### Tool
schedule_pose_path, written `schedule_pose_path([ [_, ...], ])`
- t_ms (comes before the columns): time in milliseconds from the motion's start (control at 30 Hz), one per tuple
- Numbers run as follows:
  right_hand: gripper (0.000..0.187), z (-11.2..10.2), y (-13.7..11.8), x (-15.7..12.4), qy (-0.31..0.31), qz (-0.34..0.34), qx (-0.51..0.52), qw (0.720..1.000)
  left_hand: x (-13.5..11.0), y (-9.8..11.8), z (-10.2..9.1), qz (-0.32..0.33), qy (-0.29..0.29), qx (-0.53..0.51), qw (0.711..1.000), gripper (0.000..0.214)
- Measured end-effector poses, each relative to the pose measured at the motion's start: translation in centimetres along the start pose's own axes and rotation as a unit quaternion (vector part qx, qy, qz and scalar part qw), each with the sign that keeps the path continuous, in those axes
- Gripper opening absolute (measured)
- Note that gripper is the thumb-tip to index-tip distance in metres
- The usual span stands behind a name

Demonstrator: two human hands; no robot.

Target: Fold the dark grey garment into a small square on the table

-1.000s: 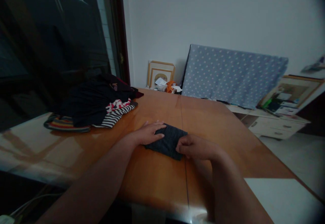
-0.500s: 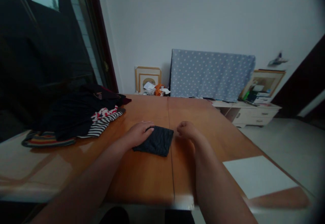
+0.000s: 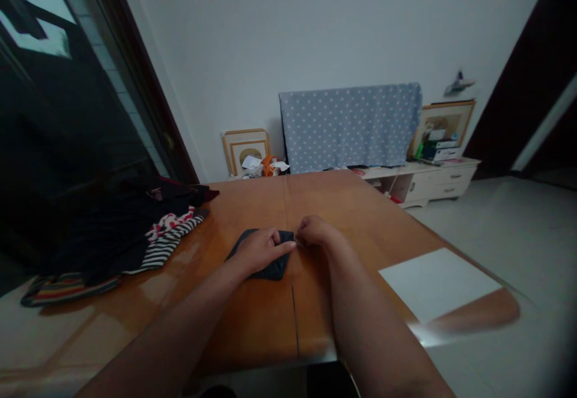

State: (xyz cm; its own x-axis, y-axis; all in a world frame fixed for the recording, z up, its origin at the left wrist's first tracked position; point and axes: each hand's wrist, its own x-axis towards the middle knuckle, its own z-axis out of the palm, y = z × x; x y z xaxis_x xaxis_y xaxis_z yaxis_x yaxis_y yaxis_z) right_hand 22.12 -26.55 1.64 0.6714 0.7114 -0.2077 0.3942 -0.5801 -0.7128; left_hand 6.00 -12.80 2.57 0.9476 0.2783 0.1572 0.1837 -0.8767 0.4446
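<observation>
A small folded dark cloth (image 3: 269,267) lies on the orange wooden table (image 3: 351,217) in front of me. My left hand (image 3: 260,251) rests on top of it, fingers curled and pinching the cloth's right edge. My right hand (image 3: 314,232) is closed in a loose fist at that same right corner, its fingertips meeting the left hand's; it seems to pinch the cloth's edge too. Most of the cloth is covered by my left hand.
A heap of clothes (image 3: 135,229), dark, striped and red-white, lies at the table's left. A white sheet (image 3: 439,282) sits at the table's right front corner. Beyond stand framed pictures (image 3: 246,148), a dotted blue covered panel (image 3: 349,127) and a low white cabinet (image 3: 433,181).
My view has swung right and pulled back. My left hand went from flat on the cloth to a pinch at its right edge, and my right hand came back to that edge.
</observation>
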Motion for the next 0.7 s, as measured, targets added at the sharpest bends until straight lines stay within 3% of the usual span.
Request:
schedule_pose_path([
  [133,0.015,-0.1,0.1,0.1,0.002,0.0,0.001,1.0,-0.1,0.0,0.8,-0.018,0.012,0.052,0.998,0.028],
  [233,0.014,-0.1,0.3,0.2,0.0,0.003,0.005,1.0,0.1,-1.1,1.3,-0.035,0.023,0.028,0.999,0.018],
  [467,0.007,0.4,1.1,1.0,-0.018,-0.015,0.039,0.999,0.4,-3.3,2.2,-0.036,0.04,-0.058,0.997,0.022],
  [700,0.022,1.9,1.4,2.0,-0.02,-0.057,0.004,0.998,0.6,-3.4,2.3,-0.038,0.048,-0.144,0.988,0.021],
])
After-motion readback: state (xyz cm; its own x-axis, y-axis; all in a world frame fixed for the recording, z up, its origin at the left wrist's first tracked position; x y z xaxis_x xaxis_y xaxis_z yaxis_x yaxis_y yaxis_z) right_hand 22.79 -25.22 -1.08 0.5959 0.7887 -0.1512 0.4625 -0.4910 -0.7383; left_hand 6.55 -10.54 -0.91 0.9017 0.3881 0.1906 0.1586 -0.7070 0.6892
